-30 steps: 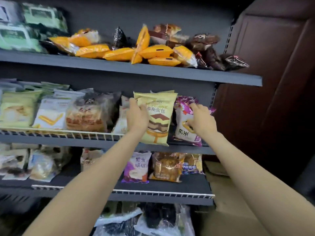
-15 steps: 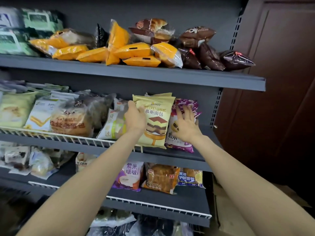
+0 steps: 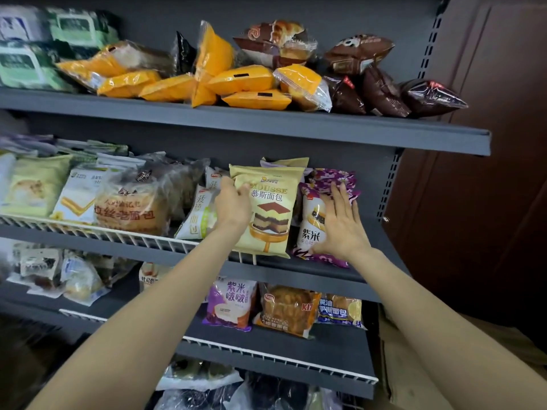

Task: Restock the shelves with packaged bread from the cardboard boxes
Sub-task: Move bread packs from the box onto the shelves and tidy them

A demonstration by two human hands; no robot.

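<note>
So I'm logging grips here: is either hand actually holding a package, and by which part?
The left hand grips the yellow mousse bread pack by its upper left edge. The right hand holds nothing, lying flat on the purple rice bread pack.

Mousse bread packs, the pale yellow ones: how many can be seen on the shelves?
2. One Mousse bread pack stands at the middle shelf's front, gripped by the left hand; a second pack's top shows just behind it. More may be hidden.
</note>
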